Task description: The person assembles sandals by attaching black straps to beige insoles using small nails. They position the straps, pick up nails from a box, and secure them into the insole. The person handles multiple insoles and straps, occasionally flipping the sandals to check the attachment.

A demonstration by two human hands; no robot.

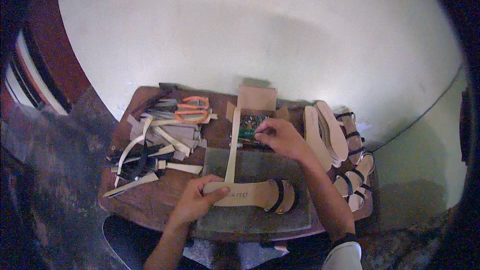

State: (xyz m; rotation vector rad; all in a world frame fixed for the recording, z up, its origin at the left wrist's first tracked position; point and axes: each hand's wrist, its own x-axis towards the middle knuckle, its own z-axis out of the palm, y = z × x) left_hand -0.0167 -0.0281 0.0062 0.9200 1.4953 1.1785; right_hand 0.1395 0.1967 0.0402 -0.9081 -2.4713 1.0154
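A beige sandal [250, 194] with two black straps across its toe end lies sideways over a dark grey board [225, 162]. My left hand [197, 199] is closed around its heel end, thumb on top. From beside that hand a long cream strip [233, 150] runs up to the left edge of an open cardboard box [257, 99]. My right hand [282, 137] is over the box, fingertips pinched together among small pieces [250, 126] on something green. Whatever the fingertips hold is too small to make out.
Orange-handled scissors [192, 110] lie on a heap of grey, cream and black strips [165, 132] at the left. To the right stand a stack of beige soles [332, 130] and several black-strapped sandals [354, 177]. A pale wall [250, 30] is behind the brown table [145, 205].
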